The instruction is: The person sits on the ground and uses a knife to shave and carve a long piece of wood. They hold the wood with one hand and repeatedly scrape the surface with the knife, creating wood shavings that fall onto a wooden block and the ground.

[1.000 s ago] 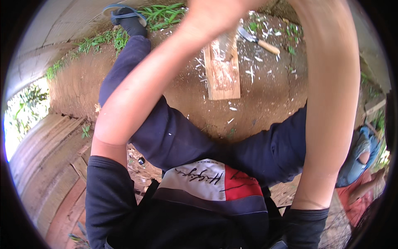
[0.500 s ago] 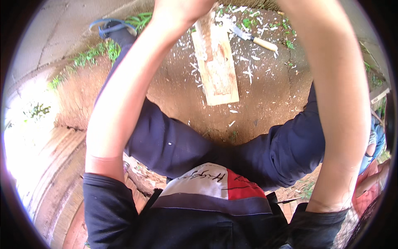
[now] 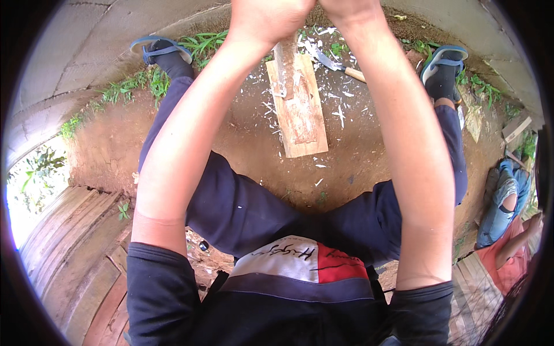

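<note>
My left hand [image 3: 271, 17] is at the top edge, closed at the upper end of a rough, pale-and-brown wooden stick [image 3: 285, 69]; its fingers are mostly cut off. The stick's lower end rests on a flat wooden board [image 3: 306, 149] lying on the ground, its middle scraped and worn. Close beside the left hand is my right hand [image 3: 349, 10], its fingers beyond the edge, so I cannot see what it holds. To the right of the board lies a knife [image 3: 355, 74] with a pale wooden handle, partly behind my right forearm.
White shavings [image 3: 339, 115] are scattered over the brown soil around the board. My legs are spread either side, feet in blue sandals [image 3: 161, 49]. Wooden planks [image 3: 75, 242] lie at lower left, a concrete wall [image 3: 75, 52] curves behind, and another person [image 3: 508, 230] is at the right.
My right arm has swung inward to the left, bringing the right hand into view beside the left one. The left hand has shifted slightly right; the stick still stands on the board.
</note>
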`<move>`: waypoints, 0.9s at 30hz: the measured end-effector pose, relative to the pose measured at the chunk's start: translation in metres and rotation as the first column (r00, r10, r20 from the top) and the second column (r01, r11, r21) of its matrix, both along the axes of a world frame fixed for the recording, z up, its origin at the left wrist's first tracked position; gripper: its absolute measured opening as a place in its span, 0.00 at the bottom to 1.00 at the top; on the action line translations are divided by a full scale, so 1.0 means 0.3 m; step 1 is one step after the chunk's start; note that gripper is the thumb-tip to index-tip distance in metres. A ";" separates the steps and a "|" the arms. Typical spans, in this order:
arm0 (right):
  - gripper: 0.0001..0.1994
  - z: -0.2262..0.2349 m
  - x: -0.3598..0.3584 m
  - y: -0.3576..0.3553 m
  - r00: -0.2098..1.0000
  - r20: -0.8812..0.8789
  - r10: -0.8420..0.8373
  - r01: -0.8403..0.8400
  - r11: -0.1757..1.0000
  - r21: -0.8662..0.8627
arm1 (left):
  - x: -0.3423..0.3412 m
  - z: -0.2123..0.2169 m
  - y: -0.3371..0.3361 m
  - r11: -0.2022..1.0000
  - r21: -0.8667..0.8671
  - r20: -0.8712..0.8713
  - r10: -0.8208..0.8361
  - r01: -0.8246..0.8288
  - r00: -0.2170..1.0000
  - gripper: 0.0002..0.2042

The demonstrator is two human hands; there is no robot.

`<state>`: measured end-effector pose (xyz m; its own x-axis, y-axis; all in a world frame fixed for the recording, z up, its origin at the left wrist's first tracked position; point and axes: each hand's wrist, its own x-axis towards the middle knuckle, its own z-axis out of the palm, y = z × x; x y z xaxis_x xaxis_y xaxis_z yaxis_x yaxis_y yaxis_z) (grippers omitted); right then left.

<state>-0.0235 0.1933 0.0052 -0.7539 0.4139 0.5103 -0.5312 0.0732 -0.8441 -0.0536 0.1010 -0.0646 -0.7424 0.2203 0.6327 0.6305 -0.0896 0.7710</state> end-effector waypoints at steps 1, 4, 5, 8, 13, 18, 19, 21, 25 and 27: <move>0.23 -0.158 0.002 0.073 0.995 0.053 -0.083 0.072 0.980 0.186 | 0.006 0.002 -0.015 0.999 -0.046 0.026 -0.002 0.003 1.000 0.21; 0.26 -0.576 0.127 0.332 0.860 0.332 -0.387 0.082 0.748 0.659 | 0.027 0.027 0.041 0.998 0.031 0.057 -0.052 0.050 0.997 0.20; 0.24 -0.704 0.181 0.403 0.811 0.290 -0.509 0.042 0.544 0.838 | 0.012 0.019 0.046 0.997 0.036 -0.009 -0.063 0.063 0.998 0.21; 0.37 -0.771 0.390 0.418 -0.032 0.624 -0.780 -0.694 0.467 0.548 | 0.017 0.042 -0.030 0.993 -0.060 0.090 -0.095 0.101 0.991 0.23; 0.36 -0.855 0.454 0.550 0.138 0.626 -0.767 -0.666 0.396 0.632 | -0.020 0.024 -0.129 0.976 0.047 0.167 -0.216 0.211 0.962 0.24; 0.21 -0.879 0.357 0.465 0.199 0.684 -0.702 -0.804 0.282 0.523 | 0.003 0.061 -0.240 0.988 -0.002 0.289 -0.149 0.156 0.946 0.19; 0.21 -0.928 0.360 0.457 0.216 0.644 -0.734 -0.760 0.287 0.583 | 0.000 0.059 -0.243 0.993 -0.025 0.274 -0.106 0.118 0.956 0.19; 0.23 -0.874 0.362 0.420 0.143 0.658 -0.739 -0.801 0.304 0.516 | -0.010 0.018 -0.198 0.987 0.046 0.282 -0.162 0.156 0.946 0.20; 0.24 -0.871 0.400 0.329 0.123 0.852 -0.509 -0.788 0.472 0.396 | 0.006 0.069 -0.154 0.998 -0.013 0.256 -0.063 0.068 0.965 0.22; 0.26 -0.792 0.428 0.211 -0.123 0.970 -0.210 -0.585 0.805 0.100 | 0.031 0.085 -0.179 0.987 -0.144 0.346 -0.019 0.074 0.938 0.24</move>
<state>0.1048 0.2566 -0.2323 -0.5586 0.2080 -0.8030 0.6994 0.6386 -0.3211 -0.0442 0.0474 -0.0390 -0.8943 0.3335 0.2982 0.3240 0.0233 0.9458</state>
